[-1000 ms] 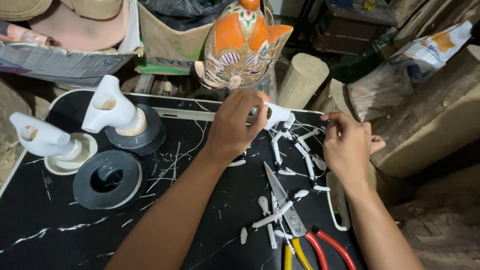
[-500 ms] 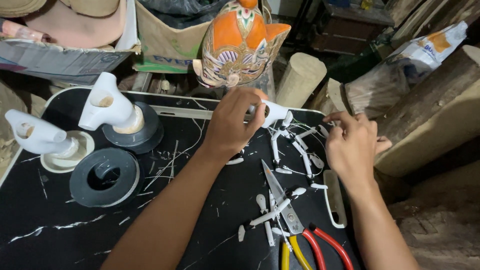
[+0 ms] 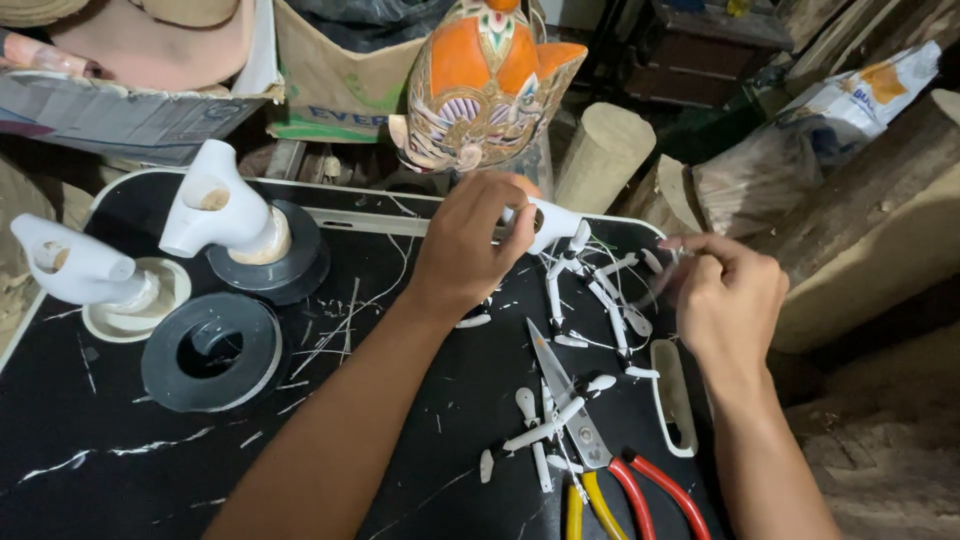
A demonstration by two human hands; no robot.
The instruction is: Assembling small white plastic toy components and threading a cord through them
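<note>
Fingers (image 3: 505, 225) of the left hand (image 3: 470, 250) grip a white piece (image 3: 552, 222), right hand (image 3: 730, 300) pinches something thin; loose bits (image 3: 560, 415) nearby could scatter if knocked.

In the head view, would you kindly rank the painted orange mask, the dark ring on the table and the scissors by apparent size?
1. Painted orange mask, largest.
2. Dark ring and scissors look similar in extent; the scissors run off the frame, so unranked.
</note>
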